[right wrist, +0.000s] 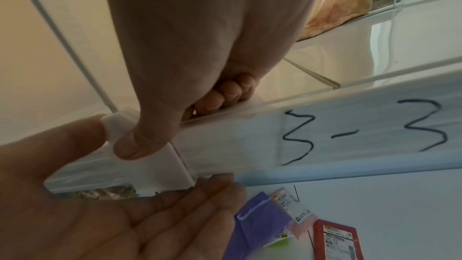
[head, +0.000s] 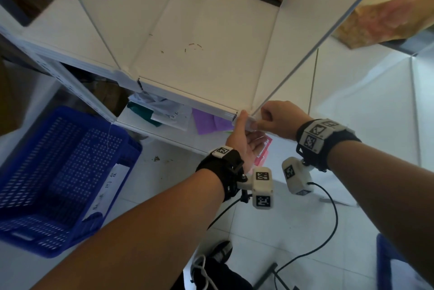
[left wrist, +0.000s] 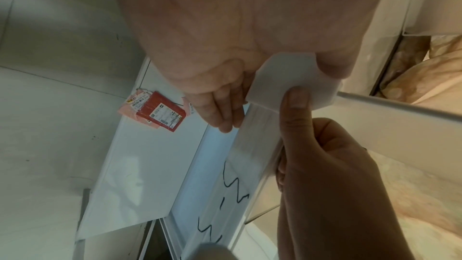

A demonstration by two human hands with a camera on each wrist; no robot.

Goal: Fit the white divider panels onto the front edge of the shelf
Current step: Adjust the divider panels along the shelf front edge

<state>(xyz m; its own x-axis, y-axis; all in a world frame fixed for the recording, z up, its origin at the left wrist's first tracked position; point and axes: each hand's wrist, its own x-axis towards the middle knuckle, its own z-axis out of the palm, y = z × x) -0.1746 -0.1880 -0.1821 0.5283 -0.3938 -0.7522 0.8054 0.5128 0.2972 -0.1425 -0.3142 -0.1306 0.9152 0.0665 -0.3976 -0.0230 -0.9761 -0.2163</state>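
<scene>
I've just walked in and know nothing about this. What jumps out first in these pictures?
Both hands meet at the front right corner of a white shelf: the right hand pinches a small white clip at the foot of a divider panel, and the left hand lies open beneath it. The shelf's front strip reads "3-3" in black marker, and a big blue basket sits on the floor at left.

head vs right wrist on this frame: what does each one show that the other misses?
Head only: the blue crate on the floor, the standing divider panels, both wrist rigs.

Right wrist only: "3-3" handwritten on the label strip, and the right thumb pressing the white clip.

Both: left hand open under the shelf's front edge, right hand pinching the clip, purple packet on the lower shelf.
</scene>
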